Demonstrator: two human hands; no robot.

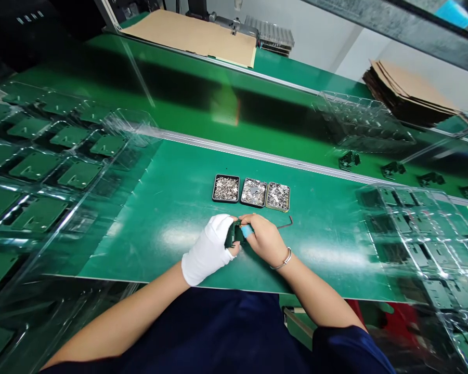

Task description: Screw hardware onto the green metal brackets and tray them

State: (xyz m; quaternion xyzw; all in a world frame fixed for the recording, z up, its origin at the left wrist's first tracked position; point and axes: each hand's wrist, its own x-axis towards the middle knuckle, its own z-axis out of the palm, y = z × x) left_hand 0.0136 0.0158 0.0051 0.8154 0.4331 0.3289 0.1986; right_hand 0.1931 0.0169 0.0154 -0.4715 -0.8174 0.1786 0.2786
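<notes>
My left hand (210, 250), in a white glove with bare fingertips, is closed around a small dark green boxy part (234, 235). My right hand (263, 238) has a blue wrap on one finger and a bracelet at the wrist. Its fingers are pinched together at the upper right edge of that part; whether something small sits between them is hidden. Just beyond the right hand lies a thin L-shaped hex key (289, 223). Three small square trays of tiny metal pieces stand ahead of my hands: a left tray (213, 197), a middle tray (253, 204) and a right tray (289, 195).
Clear plastic trays (68, 182) with green plates spread along the left. More clear trays (432, 228) fill the right side. Behind a metal rail (218, 147), several dark green parts (349, 161) line up at right. Cardboard sheets (409, 93) are stacked at the back right.
</notes>
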